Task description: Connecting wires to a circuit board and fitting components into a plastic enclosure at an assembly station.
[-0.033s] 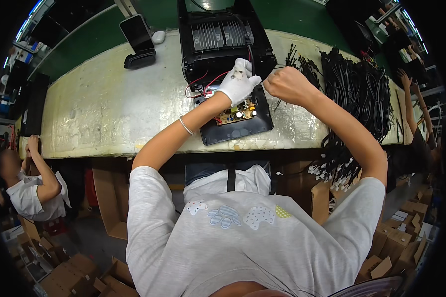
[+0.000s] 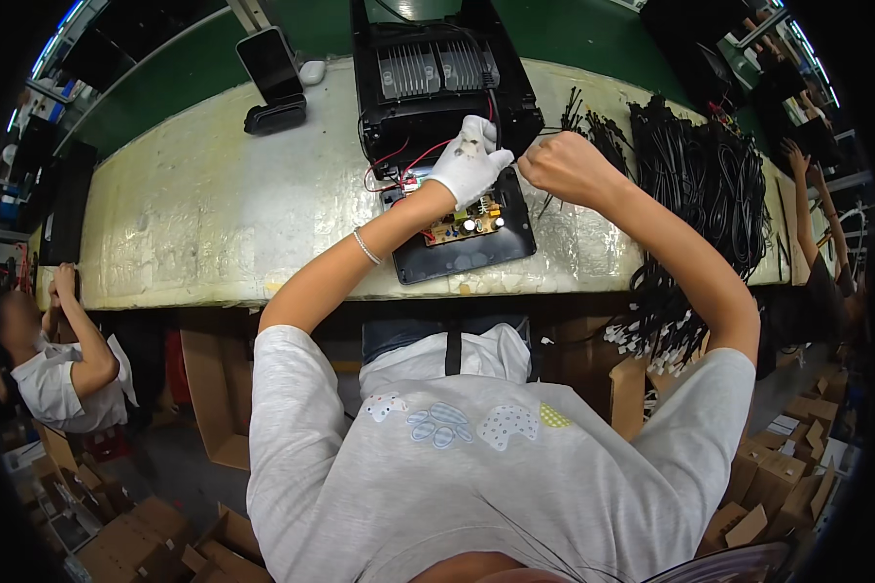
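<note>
My left hand (image 2: 469, 163), in a white glove with dark smudges, is closed at the front of a black housing (image 2: 413, 131) with metal heat-sink fins. Red wires (image 2: 421, 161) and a black cable (image 2: 493, 109) run into its grip. Below that hand lies a black panel (image 2: 467, 260) carrying a circuit board (image 2: 462, 229), partly hidden by my wrist. Bare and balled into a fist, my right hand (image 2: 564, 165) is just right of the gloved thumb. Whatever its fingers pinch is too small or hidden to make out.
Thin black cable ties (image 2: 593, 126) and a large heap of black cables (image 2: 700, 189) lie on the table to the right. At the back left are a phone on a stand (image 2: 270, 73) and a white earbud case (image 2: 311, 72). Co-workers sit at both sides; cardboard boxes (image 2: 214, 398) stand below.
</note>
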`<state>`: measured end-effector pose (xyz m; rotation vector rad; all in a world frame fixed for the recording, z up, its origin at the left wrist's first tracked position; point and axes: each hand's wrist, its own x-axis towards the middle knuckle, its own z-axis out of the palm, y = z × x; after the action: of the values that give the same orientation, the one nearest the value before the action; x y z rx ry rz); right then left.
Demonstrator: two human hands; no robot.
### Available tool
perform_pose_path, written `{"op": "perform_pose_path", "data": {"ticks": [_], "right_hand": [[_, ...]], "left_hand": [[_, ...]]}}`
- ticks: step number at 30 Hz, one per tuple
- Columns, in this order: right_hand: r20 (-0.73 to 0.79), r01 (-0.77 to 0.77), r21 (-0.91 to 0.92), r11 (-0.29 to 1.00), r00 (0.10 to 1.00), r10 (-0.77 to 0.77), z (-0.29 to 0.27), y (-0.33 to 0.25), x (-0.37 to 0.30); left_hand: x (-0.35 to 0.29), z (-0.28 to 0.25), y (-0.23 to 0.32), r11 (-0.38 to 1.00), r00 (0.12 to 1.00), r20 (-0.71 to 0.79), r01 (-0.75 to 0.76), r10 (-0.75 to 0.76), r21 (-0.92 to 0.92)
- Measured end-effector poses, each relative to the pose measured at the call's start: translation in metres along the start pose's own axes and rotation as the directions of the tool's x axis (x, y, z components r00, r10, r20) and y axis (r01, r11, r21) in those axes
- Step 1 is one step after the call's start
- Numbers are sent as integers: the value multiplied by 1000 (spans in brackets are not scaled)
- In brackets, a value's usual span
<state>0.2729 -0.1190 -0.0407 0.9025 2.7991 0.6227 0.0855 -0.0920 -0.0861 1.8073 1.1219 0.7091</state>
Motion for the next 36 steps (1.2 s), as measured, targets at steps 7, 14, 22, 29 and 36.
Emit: {"op": "perform_pose_path", "data": {"ticks": [7,14,22,29,36], "right_hand": [[-14,-266,158,951,962,272,-18,-20,-18],[-349,-8,305,952,930,119,-68,-32,36],[26,133,205,970,990,-142,-36,-52,128],[13,147,554,820,983,-185,-82,-16,119],[46,38,800,599,991,-126,-69,4,94]], "left_hand": [[-94,-36,8,875,872,-148,-431,466,220],[-203,-32,-84,658,850,79,-459,521,597],[-196,-26,-55,545,711,133,-631,690,552],[-171,-55,-43,574,608,-73,-695,791,432],[-128,-65,-33,773,787,-142,-525,600,357]]}}
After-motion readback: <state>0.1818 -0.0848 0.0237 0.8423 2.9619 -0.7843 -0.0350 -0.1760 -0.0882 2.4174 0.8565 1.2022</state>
